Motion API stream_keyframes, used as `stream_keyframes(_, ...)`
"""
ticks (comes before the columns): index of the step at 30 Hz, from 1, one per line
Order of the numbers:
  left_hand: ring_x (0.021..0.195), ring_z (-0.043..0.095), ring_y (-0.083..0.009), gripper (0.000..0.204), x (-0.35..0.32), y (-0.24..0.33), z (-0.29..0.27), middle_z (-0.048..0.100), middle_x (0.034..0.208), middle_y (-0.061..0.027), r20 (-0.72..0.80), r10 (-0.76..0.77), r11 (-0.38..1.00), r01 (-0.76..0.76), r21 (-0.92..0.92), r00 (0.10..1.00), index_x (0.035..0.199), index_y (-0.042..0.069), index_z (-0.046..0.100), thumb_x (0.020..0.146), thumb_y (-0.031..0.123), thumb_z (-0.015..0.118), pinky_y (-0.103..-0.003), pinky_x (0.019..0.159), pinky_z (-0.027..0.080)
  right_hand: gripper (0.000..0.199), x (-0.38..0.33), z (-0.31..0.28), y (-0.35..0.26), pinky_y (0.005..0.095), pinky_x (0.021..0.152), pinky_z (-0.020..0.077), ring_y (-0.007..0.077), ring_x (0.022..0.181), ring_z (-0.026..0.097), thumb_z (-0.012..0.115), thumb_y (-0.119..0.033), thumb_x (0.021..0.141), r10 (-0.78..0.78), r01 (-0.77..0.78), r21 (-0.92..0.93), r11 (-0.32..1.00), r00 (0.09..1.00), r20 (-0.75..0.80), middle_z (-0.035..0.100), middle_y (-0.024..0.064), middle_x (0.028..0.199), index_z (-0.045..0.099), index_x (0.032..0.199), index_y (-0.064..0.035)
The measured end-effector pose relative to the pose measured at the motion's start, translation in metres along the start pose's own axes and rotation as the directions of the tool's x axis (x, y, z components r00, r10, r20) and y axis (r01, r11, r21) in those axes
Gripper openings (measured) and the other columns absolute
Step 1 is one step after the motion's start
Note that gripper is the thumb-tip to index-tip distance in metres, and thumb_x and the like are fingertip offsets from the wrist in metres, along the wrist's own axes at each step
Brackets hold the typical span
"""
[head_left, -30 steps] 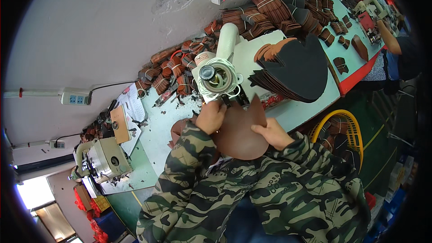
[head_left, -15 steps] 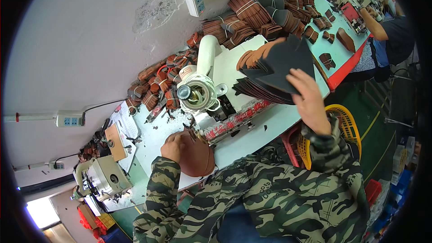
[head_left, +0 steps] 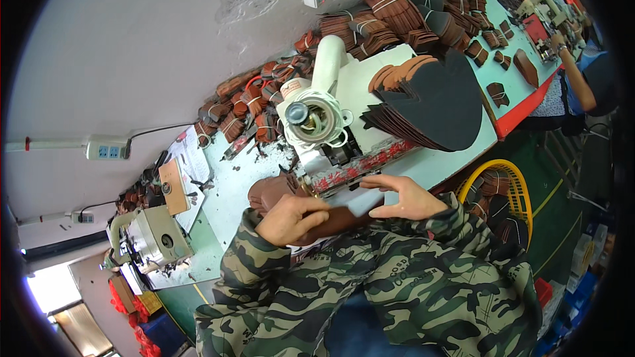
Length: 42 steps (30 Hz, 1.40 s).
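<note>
Right hand (head_left: 405,198) back from the dark stack (head_left: 433,102) to the counter (head_left: 443,162) edge, fingers released, left hand (head_left: 291,218) grasping brown leather (head_left: 331,221) beside the sewing machine (head_left: 317,119)

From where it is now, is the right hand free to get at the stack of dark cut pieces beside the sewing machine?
Probably yes: the right hand lies open at the table edge, and only bare tabletop separates it from the stack of dark cut pieces.

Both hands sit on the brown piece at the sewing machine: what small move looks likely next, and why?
Probably sliding the brown leather piece forward under the sewing machine head. The left hand grips its near end, the right hand lies flat beside it on the table edge, and the piece lies just short of the machine.
</note>
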<state>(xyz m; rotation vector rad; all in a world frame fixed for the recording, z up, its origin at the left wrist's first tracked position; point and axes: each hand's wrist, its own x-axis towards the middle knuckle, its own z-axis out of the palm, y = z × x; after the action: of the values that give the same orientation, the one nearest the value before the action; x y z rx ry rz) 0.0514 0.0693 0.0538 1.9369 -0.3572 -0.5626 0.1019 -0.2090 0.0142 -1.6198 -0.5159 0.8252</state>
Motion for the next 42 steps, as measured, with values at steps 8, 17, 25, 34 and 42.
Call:
stream_keyframes(8,0.042,0.060,-0.0205,0.023,0.022,-0.013,0.014,0.063,0.070,-0.0202,-0.290,-0.426,0.905,0.400,-0.145,0.857,0.108,0.000,0.057,0.095,0.016,0.047,-0.032,0.043,0.048,0.024,0.017,0.022,0.027,0.0277,0.073,0.0486,0.0109,0.078,0.060,0.061,-0.015,0.088,0.344,-0.309,0.319,0.896,0.937,-0.057,0.068,0.0075,0.087,0.064,0.097,0.0072)
stream_keyframes(17,0.079,0.059,-0.0448,0.028,0.053,-0.050,0.005,0.062,0.081,-0.0264,-0.320,-0.476,0.853,0.519,0.061,0.819,0.089,-0.001,0.062,0.088,0.024,0.051,-0.049,0.072,0.047,0.027,0.029,0.023,0.026,0.0266,0.072,0.0494,0.0113,0.079,0.060,0.058,-0.013,0.089,0.384,-0.345,0.259,0.902,0.916,-0.114,0.067,0.0069,0.090,0.060,0.108,0.0062)
stream_keyframes(25,0.036,0.049,-0.0124,0.023,0.049,-0.064,-0.016,0.057,0.063,-0.0055,-0.111,-0.493,0.808,0.407,-0.426,0.863,0.085,0.000,0.056,0.094,0.018,0.046,-0.027,0.035,0.040,0.031,-0.008,0.026,-0.021,0.0274,0.065,0.0499,0.0140,0.080,0.061,0.053,-0.023,0.094,0.244,-0.226,0.411,0.883,0.970,0.010,0.064,0.0091,0.096,0.056,0.113,0.0023)
stream_keyframes(34,0.075,0.064,-0.0331,0.032,-0.062,-0.146,0.003,0.064,0.089,-0.0122,-0.387,-0.459,0.468,0.588,0.660,0.800,0.106,0.013,0.053,0.082,0.030,0.065,-0.045,0.058,0.051,0.041,-0.022,-0.089,-0.059,0.0422,0.101,0.0350,0.0353,0.120,0.047,0.057,-0.002,0.076,-0.435,-0.156,-0.813,0.561,0.780,-0.449,0.053,0.0184,0.125,0.056,0.117,0.0021)
stream_keyframes(42,0.075,0.064,-0.0337,0.033,-0.055,-0.146,0.022,0.061,0.091,-0.0084,-0.515,-0.327,0.511,0.607,0.609,0.792,0.108,0.015,0.051,0.080,0.026,0.065,-0.045,0.062,0.052,0.042,-0.010,-0.021,-0.044,0.0392,0.086,0.0464,0.0319,0.098,0.059,0.071,-0.013,0.075,-0.396,0.111,-0.579,0.808,0.829,-0.394,0.063,0.0155,0.106,0.059,0.113,-0.0009)
